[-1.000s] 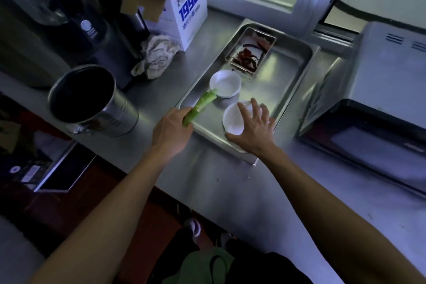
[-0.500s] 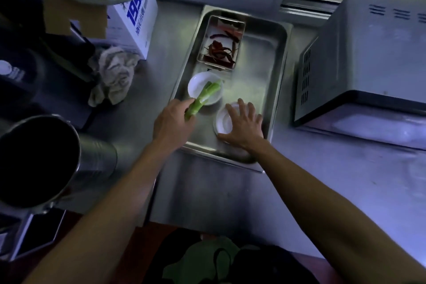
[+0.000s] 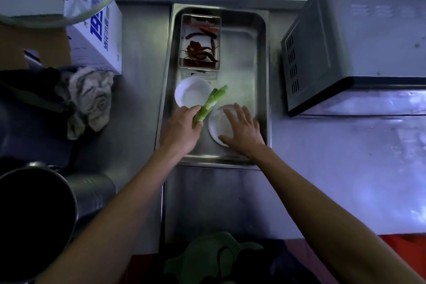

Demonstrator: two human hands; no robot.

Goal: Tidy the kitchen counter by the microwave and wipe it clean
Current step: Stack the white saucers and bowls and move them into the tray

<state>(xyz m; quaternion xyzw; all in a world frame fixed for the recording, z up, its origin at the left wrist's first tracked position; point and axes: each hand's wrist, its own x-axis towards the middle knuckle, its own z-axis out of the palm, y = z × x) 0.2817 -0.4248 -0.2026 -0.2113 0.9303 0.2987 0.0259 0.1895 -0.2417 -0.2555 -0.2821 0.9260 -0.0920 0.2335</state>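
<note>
1. Overhead, from the head camera, we see a rectangular steel tray (image 3: 260,71) on the brushed metal counter (image 3: 334,168), left of the boxy microwave (image 3: 359,37).
2. Our left hand (image 3: 182,131) is closed round a pale green scallion stalk (image 3: 209,105), tilted over a round white dish (image 3: 192,94).
3. Our right hand (image 3: 242,131) lies open, fingers spread, on a second white saucer (image 3: 215,127).
4. We see a crumpled rag (image 3: 90,99) well left of the tray.

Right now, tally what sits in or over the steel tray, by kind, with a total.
White dishes: 2
Small metal container of dried red chillies: 1
Green stalk bunch, gripped in the left hand: 1
Total: 4, in the tray; the right hand lies spread over one dish.
</note>
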